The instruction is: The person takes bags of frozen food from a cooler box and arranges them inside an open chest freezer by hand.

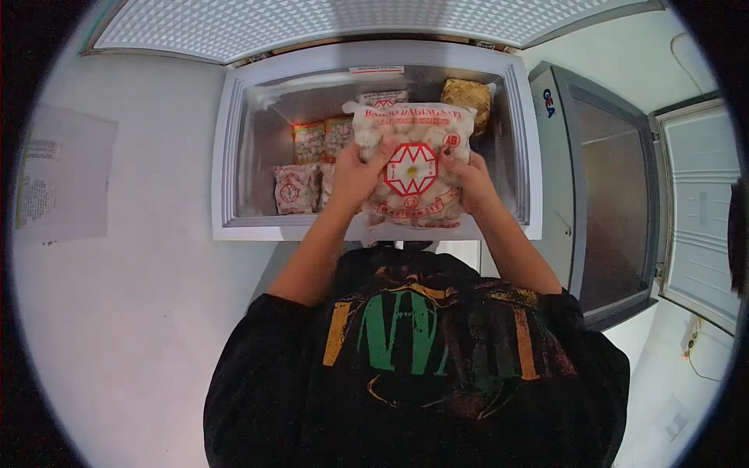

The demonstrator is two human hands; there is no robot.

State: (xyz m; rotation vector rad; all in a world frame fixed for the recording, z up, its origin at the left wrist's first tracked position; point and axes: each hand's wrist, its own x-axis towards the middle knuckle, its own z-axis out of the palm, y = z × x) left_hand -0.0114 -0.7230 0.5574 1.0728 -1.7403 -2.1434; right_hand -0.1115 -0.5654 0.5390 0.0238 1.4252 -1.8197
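A large clear bag of meatballs (413,199) with red printing is held up in front of me, over the front part of an open chest freezer (374,232). My left hand (360,171) grips its left side, thumb on the front face. On the opposite side my right hand (473,178) holds it the same way, fingers partly hidden behind the bag. Below and left of it, inside the freezer, lie a smaller printed bag (296,189) and orange-edged packs (310,142). Another white pack (384,98) shows behind the held bag.
A yellowish woven-looking bundle (468,95) sits in the freezer's back right corner. The raised freezer lid (312,31) spans the back. To the right stands a grey upright cabinet (608,187) with its white door (702,210) swung open. A paper sheet (66,171) hangs at left.
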